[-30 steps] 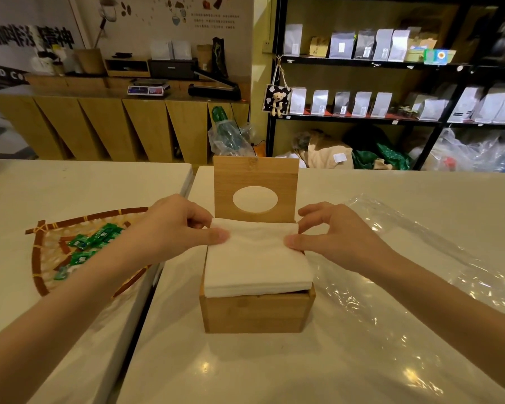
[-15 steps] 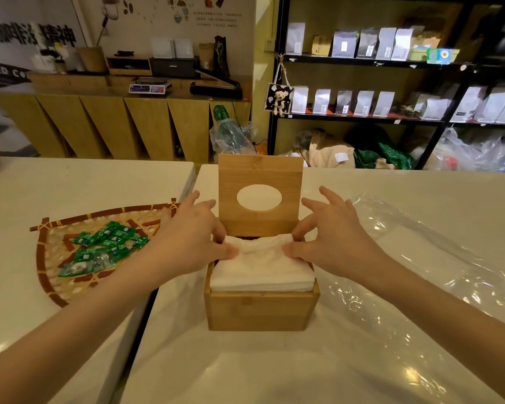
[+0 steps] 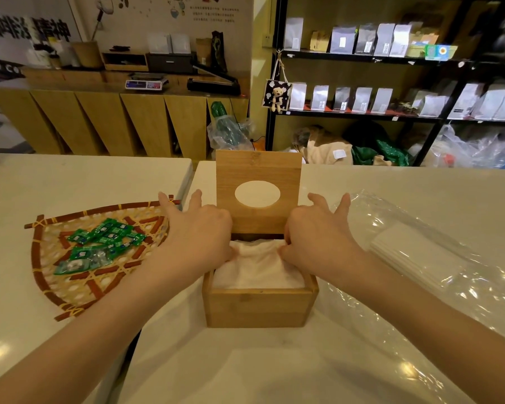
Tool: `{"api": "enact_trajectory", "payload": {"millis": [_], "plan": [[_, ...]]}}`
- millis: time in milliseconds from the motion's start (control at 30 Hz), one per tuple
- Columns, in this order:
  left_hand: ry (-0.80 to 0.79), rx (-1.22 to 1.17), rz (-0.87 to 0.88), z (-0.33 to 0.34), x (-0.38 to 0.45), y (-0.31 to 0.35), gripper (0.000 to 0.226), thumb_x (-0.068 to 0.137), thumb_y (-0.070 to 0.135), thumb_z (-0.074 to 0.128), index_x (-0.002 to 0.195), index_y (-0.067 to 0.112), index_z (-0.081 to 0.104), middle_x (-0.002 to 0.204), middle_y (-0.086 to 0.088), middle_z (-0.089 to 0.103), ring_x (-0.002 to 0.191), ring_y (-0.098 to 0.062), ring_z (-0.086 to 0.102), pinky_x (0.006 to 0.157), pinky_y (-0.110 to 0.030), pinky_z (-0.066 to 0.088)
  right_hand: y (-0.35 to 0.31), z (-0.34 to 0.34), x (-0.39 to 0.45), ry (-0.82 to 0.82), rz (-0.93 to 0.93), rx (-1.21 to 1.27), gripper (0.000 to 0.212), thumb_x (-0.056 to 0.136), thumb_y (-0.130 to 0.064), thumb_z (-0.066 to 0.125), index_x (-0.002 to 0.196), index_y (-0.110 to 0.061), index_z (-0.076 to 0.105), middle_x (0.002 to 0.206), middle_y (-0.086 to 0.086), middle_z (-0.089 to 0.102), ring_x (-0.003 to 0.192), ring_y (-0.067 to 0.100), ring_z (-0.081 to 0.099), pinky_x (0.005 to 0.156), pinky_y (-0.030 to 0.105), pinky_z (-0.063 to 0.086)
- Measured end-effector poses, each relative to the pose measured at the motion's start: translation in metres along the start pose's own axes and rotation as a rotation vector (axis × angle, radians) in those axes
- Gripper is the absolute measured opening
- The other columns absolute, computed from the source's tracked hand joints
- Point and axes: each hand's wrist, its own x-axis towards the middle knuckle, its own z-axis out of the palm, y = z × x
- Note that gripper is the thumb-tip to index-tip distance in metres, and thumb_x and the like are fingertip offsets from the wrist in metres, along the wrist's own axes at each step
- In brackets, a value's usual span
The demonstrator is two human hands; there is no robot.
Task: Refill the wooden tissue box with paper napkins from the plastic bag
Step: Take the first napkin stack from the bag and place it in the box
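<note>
The wooden tissue box (image 3: 260, 307) stands in the middle of the white table, its lid (image 3: 257, 170) with an oval hole raised upright at the back. A stack of white paper napkins (image 3: 257, 272) fills the box to just below the rim, its top sheet crumpled. My left hand (image 3: 199, 237) presses on the stack's left rear corner with thumb and forefinger, the other fingers spread. My right hand (image 3: 318, 240) presses the right rear corner the same way. The clear plastic bag (image 3: 420, 258) lies to the right with more white napkins (image 3: 414, 252) inside.
A woven bamboo tray (image 3: 79, 287) with several green sachets (image 3: 102, 243) sits on the left table, across a narrow gap (image 3: 194, 176). Beyond the tables are a wooden counter and dark shelves of pouches.
The napkin stack has sunk from resting above the rim down into the box under both hands. My fingers have spread and moved toward the back corners.
</note>
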Motion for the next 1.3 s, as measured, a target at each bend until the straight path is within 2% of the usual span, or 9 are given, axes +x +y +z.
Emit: {"api": "enact_trajectory", "payload": {"millis": [167, 300, 433, 600, 700, 800, 933, 1067, 1300], "plan": [[0.092, 0.071, -0.054, 0.003, -0.005, 0.008, 0.016, 0.084, 0.035, 0.059, 0.08, 0.019, 0.058, 0.119, -0.009, 0.06, 0.138, -0.036, 0.021, 0.103, -0.074, 0.003, -0.008, 0.007, -0.003, 0.101, 0.009, -0.157, 0.033, 0.086, -0.018, 0.055, 0.059, -0.018, 0.034, 0.097, 0.006, 0.064, 0.132, 0.034, 0.029, 0.104, 0.071, -0.004], [0.187, 0.134, -0.064, 0.004, -0.017, 0.007, 0.02, 0.085, 0.035, 0.057, 0.096, 0.02, 0.063, 0.123, -0.01, 0.058, 0.138, -0.035, 0.024, 0.105, -0.072, 0.006, -0.01, 0.005, -0.008, 0.147, 0.019, -0.201, 0.035, 0.085, -0.022, 0.058, 0.057, -0.018, 0.036, 0.101, 0.005, 0.064, 0.137, 0.036, 0.024, 0.102, 0.072, -0.009], [0.185, 0.085, 0.0, -0.003, -0.028, 0.001, 0.026, 0.084, 0.043, 0.056, 0.099, 0.023, 0.064, 0.135, -0.004, 0.05, 0.141, -0.029, 0.02, 0.108, -0.066, 0.007, -0.003, -0.003, -0.014, 0.157, -0.016, -0.08, 0.009, 0.089, -0.029, 0.054, 0.088, -0.023, 0.061, 0.13, 0.006, 0.053, 0.141, 0.033, 0.017, 0.106, 0.067, -0.006], [-0.063, -0.043, 0.046, 0.0, -0.026, -0.003, 0.05, 0.076, 0.054, 0.06, 0.122, 0.035, 0.054, 0.148, -0.003, 0.03, 0.142, -0.03, 0.009, 0.108, -0.066, 0.009, 0.007, -0.008, -0.017, -0.135, -0.077, 0.098, 0.04, 0.079, -0.037, 0.065, 0.118, -0.037, 0.058, 0.147, 0.007, 0.032, 0.143, 0.032, 0.004, 0.109, 0.064, 0.003], [-0.134, -0.037, 0.047, 0.0, -0.021, -0.003, 0.064, 0.072, 0.055, 0.064, 0.13, 0.038, 0.045, 0.152, -0.004, 0.021, 0.143, -0.034, 0.002, 0.106, -0.069, 0.009, 0.005, -0.004, -0.014, -0.224, -0.078, 0.055, 0.049, 0.073, -0.04, 0.069, 0.119, -0.033, 0.057, 0.143, 0.011, 0.034, 0.142, 0.037, 0.004, 0.107, 0.067, 0.004], [-0.221, 0.038, 0.034, 0.0, -0.016, -0.001, 0.069, 0.073, 0.055, 0.063, 0.135, 0.036, 0.04, 0.154, -0.007, 0.015, 0.142, -0.039, -0.003, 0.103, -0.072, 0.005, 0.003, -0.006, -0.011, -0.314, -0.066, -0.028, 0.05, 0.075, -0.047, 0.067, 0.12, -0.03, 0.056, 0.13, 0.01, 0.045, 0.137, 0.038, 0.018, 0.104, 0.07, 0.005], [-0.261, 0.248, -0.026, 0.006, -0.011, 0.007, 0.073, 0.082, 0.043, 0.058, 0.144, 0.03, 0.022, 0.156, -0.016, -0.004, 0.141, -0.045, -0.007, 0.101, -0.074, 0.006, -0.001, -0.004, -0.006, -0.369, -0.03, -0.119, 0.041, 0.08, -0.037, 0.062, 0.118, -0.026, 0.056, 0.118, 0.006, 0.052, 0.127, 0.038, 0.032, 0.1, 0.075, 0.004], [-0.289, 0.36, -0.062, 0.005, -0.008, 0.016, 0.074, 0.083, 0.033, 0.059, 0.145, 0.027, 0.019, 0.155, -0.021, -0.001, 0.14, -0.046, -0.002, 0.101, -0.074, 0.011, -0.006, -0.005, -0.003, -0.402, -0.028, -0.22, 0.039, 0.082, -0.033, 0.058, 0.12, -0.026, 0.055, 0.111, 0.002, 0.056, 0.115, 0.035, 0.048, 0.096, 0.079, 0.004], [-0.241, 0.422, -0.085, 0.009, -0.008, 0.019, 0.066, 0.084, 0.026, 0.057, 0.142, 0.014, 0.027, 0.152, -0.024, 0.016, 0.141, -0.044, 0.005, 0.102, -0.073, 0.01, -0.006, -0.001, -0.005, -0.339, -0.047, -0.304, 0.031, 0.084, -0.026, 0.052, 0.114, -0.022, 0.058, 0.105, 0.004, 0.057, 0.111, 0.034, 0.05, 0.097, 0.079, 0.006]]}}
